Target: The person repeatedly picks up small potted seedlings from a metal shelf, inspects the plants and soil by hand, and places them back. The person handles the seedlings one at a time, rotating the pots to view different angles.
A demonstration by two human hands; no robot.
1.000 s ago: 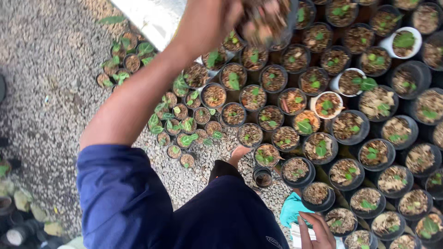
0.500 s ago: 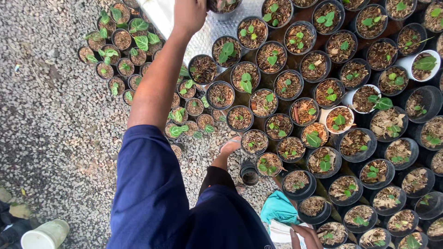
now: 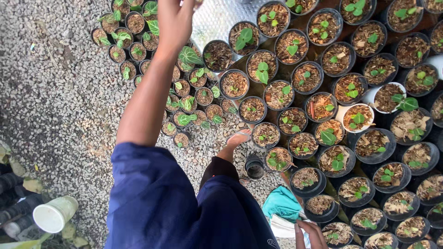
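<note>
A person's left hand (image 3: 175,18) stretches out over the small black seedling pots (image 3: 138,50) at the far edge of the cluster, its fingers cut off by the frame's top edge, so their grip cannot be told. The outstretched arm's long axis runs away from the body toward those pots. Open gravel (image 3: 60,106) lies left of the pots. Nearer the body, the right hand (image 3: 310,234) touches a white object (image 3: 282,227) beside a teal cloth (image 3: 281,203), fingers loosely curled.

Outdoor daylight, grey gravel ground (image 3: 55,101); black tray surface (image 3: 429,27) at right; silvery sheet (image 3: 217,18) at top.
</note>
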